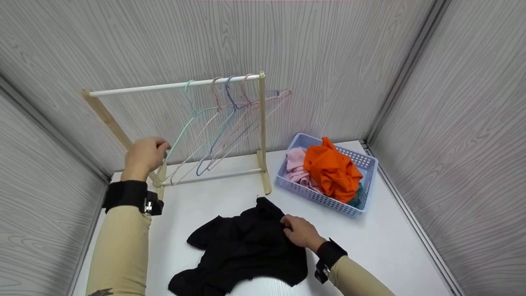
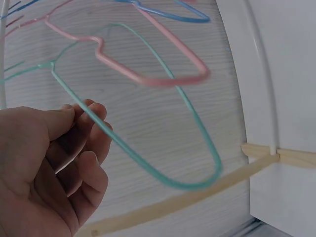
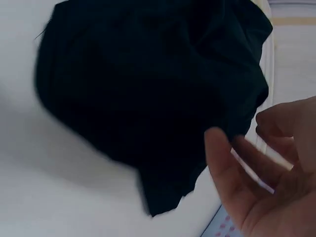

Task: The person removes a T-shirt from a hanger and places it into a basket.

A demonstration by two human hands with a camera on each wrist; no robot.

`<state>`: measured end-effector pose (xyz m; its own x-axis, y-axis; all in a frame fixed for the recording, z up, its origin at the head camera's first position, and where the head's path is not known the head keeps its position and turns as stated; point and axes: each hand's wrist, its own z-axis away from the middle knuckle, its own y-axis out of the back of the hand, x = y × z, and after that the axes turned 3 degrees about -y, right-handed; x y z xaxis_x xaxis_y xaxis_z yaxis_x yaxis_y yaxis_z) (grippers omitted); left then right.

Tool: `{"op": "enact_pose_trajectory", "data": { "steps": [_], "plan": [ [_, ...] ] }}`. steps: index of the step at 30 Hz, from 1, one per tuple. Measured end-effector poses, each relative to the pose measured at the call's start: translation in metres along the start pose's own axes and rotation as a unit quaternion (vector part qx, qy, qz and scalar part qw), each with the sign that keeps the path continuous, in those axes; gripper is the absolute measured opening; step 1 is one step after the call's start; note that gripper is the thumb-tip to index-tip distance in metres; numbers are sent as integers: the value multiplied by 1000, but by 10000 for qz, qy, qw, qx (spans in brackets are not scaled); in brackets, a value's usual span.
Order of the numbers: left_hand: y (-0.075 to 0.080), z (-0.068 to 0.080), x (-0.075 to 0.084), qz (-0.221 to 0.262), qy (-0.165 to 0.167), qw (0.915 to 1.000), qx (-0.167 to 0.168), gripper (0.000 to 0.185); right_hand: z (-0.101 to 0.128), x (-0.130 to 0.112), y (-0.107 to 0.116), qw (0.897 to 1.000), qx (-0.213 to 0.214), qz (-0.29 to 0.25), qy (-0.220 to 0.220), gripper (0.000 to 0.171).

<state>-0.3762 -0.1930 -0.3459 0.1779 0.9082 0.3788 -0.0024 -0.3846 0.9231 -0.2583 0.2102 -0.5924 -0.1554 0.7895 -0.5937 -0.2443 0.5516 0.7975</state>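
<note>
The left hand (image 1: 144,156) was raised at the wooden rack (image 1: 263,135), its grip pinching the lower corner of the teal hanger (image 2: 148,143), which hung from the white rail (image 1: 172,86) beside pink and blue hangers (image 1: 230,119). Lower down, a crumpled black garment (image 1: 242,250) lay on the white tabletop (image 1: 386,242). The right hand (image 1: 300,232) rested at the garment's right edge, fingers loosely bent, holding nothing. Farther right stood a lilac basket (image 1: 324,199) holding orange cloth (image 1: 333,168) and pink cloth (image 1: 296,164).
</note>
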Motion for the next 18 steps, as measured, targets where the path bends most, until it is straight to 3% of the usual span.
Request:
{"op": "enact_pose_trajectory", "data": {
  "steps": [4, 9, 12, 15, 18],
  "plan": [
    [-7, 27, -33, 0, 302, 9995, -112, 36, -10, -24, -16, 9979, 67, 498, -399, 41],
    [-28, 65, -72, 81, 746, 9964, -403, 34, -14, -52, -44, 9890, -622, 1255, -485, 76],
    [-51, 88, -84, 201, 937, 9929, -706, 32, -11, -65, -63, 9710, -910, 2191, -303, 86],
    [-77, 108, -87, 392, 1052, 9893, -932, 30, -9, -71, -81, 9457, -897, 3117, -199, 87],
    [-100, 123, -86, 518, 1081, 9875, -1024, 27, -10, -75, -94, 9326, -807, 3514, -178, 85]
  ]
}}
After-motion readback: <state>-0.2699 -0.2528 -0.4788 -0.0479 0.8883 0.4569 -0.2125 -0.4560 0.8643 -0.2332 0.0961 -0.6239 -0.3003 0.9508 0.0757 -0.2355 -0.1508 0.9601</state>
